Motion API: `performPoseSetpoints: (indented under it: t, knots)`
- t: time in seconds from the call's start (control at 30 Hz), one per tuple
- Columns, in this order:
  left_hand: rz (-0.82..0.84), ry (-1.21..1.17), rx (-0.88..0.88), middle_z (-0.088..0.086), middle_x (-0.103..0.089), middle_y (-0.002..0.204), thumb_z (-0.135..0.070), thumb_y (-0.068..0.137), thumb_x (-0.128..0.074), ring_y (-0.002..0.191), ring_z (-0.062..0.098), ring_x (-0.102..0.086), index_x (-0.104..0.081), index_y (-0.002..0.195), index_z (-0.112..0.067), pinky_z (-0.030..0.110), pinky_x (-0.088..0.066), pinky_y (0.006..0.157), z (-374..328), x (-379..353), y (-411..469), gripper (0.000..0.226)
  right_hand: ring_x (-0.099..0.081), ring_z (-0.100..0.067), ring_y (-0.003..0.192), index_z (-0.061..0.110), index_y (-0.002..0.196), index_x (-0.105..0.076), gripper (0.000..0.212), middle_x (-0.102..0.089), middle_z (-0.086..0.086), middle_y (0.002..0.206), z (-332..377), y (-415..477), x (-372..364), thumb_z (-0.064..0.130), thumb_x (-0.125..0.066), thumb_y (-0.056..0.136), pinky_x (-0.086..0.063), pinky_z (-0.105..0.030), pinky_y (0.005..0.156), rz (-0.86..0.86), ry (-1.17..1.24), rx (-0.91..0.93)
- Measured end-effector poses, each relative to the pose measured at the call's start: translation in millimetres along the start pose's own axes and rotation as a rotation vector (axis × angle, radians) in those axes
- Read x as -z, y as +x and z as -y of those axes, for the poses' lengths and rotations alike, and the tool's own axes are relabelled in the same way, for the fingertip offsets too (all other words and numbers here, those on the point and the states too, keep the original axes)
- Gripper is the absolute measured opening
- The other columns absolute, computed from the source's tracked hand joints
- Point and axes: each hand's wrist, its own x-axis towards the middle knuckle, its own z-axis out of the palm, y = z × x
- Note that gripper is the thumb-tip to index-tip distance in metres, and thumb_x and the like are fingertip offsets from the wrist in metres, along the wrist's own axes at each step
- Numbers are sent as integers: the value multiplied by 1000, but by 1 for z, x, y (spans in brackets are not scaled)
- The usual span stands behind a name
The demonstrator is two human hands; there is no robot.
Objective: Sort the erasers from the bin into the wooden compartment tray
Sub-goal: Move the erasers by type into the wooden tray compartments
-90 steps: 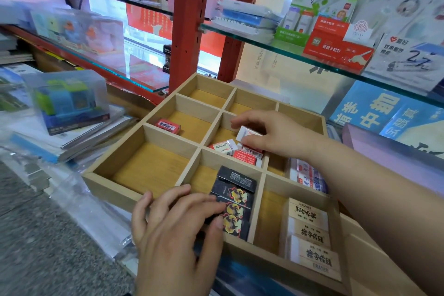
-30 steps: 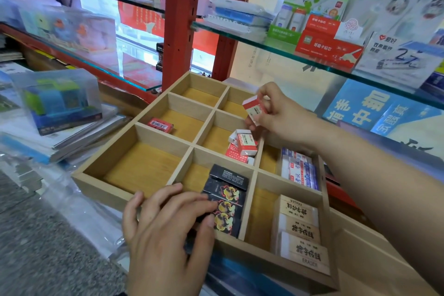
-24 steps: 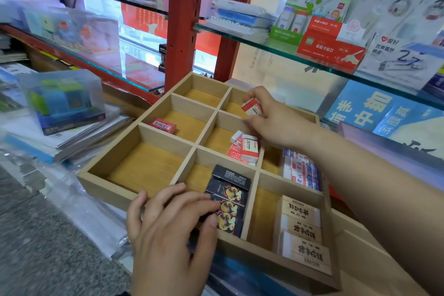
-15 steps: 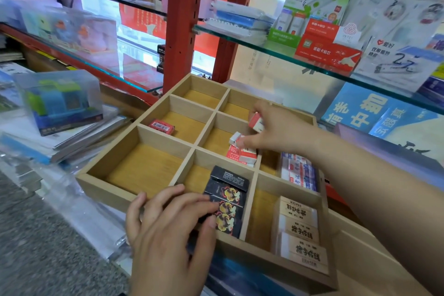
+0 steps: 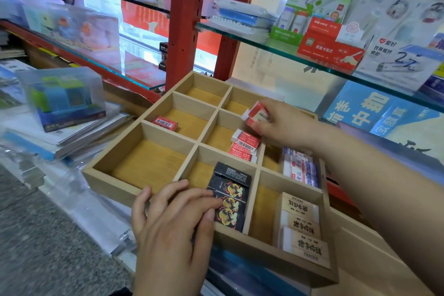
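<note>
Left hand (image 5: 173, 223) lies flat over the front rim of the wooden tray (image 5: 105, 187), fingers relaxed, tips touching the black erasers (image 5: 229, 199), gripping nothing. Right hand (image 5: 286, 127) pinches a red-and-white eraser (image 5: 256, 115) by its right end, above the middle cell's red pile (image 5: 245, 145). Likely light and stiff, paper sleeve a bit slick. Core could slip out, so pinch across the sleeved long faces.

Left hand (image 5: 168, 230), 7 o'clock, is covering the black erasers' (image 5: 229, 196) corner; right hand (image 5: 286, 125) is hiding part of the red-and-white eraser (image 5: 256, 114).
</note>
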Motion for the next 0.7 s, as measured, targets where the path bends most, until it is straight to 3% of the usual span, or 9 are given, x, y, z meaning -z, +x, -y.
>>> performPoseSetpoints:
  t: [0.3,0.4,0.53,0.6,0.7]
  knots:
    - [2,7,-3,-29,-54,93,-49,95,-21,105,4,-46,-52,90,-41,23,-6,108,1,0,1,32,-53,-14,86,14,104,-40,16,-53,-1,98,5,1,-6,25,-45,93,-43,-24,67,109,-31,97]
    - [9,6,-3,-30,-54,93,-50,95,-22,105,4,-46,-53,90,-41,23,-7,108,1,0,0,33,-55,-19,94,10,111,-43,24,-55,0,99,6,1,-8,25,-46,93,-46,-32,82,124,-48,107]
    - [12,-5,5,-29,-53,96,-49,95,-22,105,2,-46,-54,90,-42,24,-7,108,2,0,0,33,-55,-8,83,19,102,-41,15,-52,14,83,3,-3,-1,23,-49,91,-43,-17,73,209,83,104]
    - [11,-3,3,-30,-53,96,-49,95,-22,106,2,-46,-54,90,-42,24,-7,108,2,0,0,33,-54,-4,82,21,105,-41,18,-53,13,86,0,-4,0,23,-50,90,-42,-14,74,218,107,95]
    - [18,7,-2,-30,-54,93,-49,95,-21,106,3,-46,-53,90,-41,23,-7,108,1,1,0,33,-48,-1,76,16,113,-43,24,-50,7,93,-3,-2,2,25,-49,91,-39,-13,65,99,9,81]
